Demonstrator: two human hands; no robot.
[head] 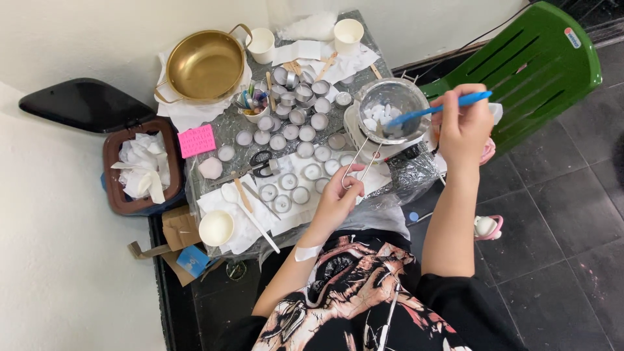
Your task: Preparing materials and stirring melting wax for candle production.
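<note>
Blue spatula (435, 109), brass-gold pot (205, 65), pink notepad (196, 140), green chair (539, 65), silver strainer (392, 102) holding white chunks (378, 117)

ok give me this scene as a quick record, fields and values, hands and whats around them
left hand: holds the wire handle of the steel pot
right hand: grips a blue spatula, tip in the pot
steel pot: white chunks inside
table: foil-covered, many small round tins
gold pot: far left corner, on paper
scissors: beside the tins
paper cups: at the far edge
bin: left of table, tissues inside
green chair: right of table
</note>
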